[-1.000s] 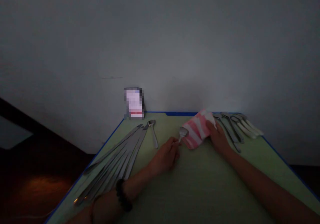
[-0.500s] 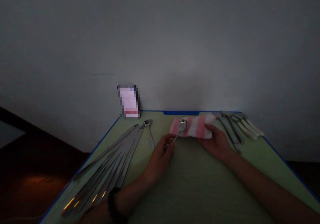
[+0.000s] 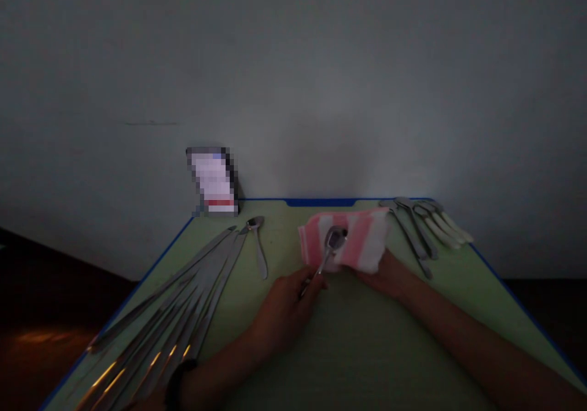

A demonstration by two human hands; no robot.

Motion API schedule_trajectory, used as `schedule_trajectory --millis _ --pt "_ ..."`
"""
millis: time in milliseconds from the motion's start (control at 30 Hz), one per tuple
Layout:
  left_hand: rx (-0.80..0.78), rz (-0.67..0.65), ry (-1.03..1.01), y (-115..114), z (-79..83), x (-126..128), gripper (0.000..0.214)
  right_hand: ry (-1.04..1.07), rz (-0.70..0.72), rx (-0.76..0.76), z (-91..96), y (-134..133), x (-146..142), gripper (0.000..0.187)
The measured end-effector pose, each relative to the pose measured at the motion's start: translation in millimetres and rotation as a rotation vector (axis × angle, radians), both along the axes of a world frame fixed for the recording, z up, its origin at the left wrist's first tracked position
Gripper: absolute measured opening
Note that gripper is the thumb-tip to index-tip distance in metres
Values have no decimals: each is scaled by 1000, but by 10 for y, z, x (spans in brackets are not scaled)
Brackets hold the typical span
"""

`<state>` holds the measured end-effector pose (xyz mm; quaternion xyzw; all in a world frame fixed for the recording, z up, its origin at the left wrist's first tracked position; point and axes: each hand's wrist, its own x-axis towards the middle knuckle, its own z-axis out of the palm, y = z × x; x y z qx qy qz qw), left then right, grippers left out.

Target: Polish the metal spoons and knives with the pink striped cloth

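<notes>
My left hand (image 3: 293, 298) grips a metal spoon (image 3: 335, 238) by its handle, bowl pointing away from me. Behind the bowl, a pink-and-white striped cloth (image 3: 365, 236) is spread out, and my right hand (image 3: 378, 273) holds it from beneath and behind. The cloth hides most of that hand's fingers. Whether the bowl touches the cloth I cannot tell. To the left of my left hand another spoon (image 3: 260, 246) lies on the table, its bowl by the tips of several table knives (image 3: 197, 288) fanned out in a group.
The pale green table (image 3: 367, 350) has a blue edge and stands against a grey wall. At its back left a phone (image 3: 214, 178) leans upright, screen lit. Several dark-handled spoons (image 3: 417, 230) and several white-handled pieces of cutlery (image 3: 443, 224) lie at the back right.
The view has shifted slightly. The cloth has opened wider behind the spoon, covering more of my right hand. The spoon and both hands are a little lower in the picture.
</notes>
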<state>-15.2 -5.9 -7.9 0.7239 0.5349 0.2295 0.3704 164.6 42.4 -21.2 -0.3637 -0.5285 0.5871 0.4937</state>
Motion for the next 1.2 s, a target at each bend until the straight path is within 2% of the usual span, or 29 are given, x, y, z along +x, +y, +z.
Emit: schedule_trajectory --millis 167,267,400,567,667,767,833,967,1100,1200 --pt "110 -83 181 -83 -78 27 29 53 115 -125 -157 -34 -33 28" --pt "100 -115 170 -90 -59 19 30 82 79 -104 -199 -24 -47 26" --pt "56 -151 38 -71 11 -4 29 265 -42 -175 -203 17 -75 23" --pt "15 -125 45 -57 2 -19 24 459 -119 -267 -150 92 -80 20" --pt "-12 -80 -17 -37 -28 -24 22 526 -65 -293 -93 135 -42 14" --pt "-64 -21 -106 -16 -28 -29 24 535 3 -316 -57 171 16 20" --pt "-93 3 -132 -10 -22 -28 26 526 0 -337 -57 186 53 22" --pt "-60 -22 -63 -20 -26 -17 27 554 -4 -385 -68 183 87 21" --pt "4 -95 53 -36 -27 -10 25 640 24 -392 -68 183 45 30" --pt "-4 -107 88 -41 -12 -10 27 682 -30 -416 -117 216 11 24"
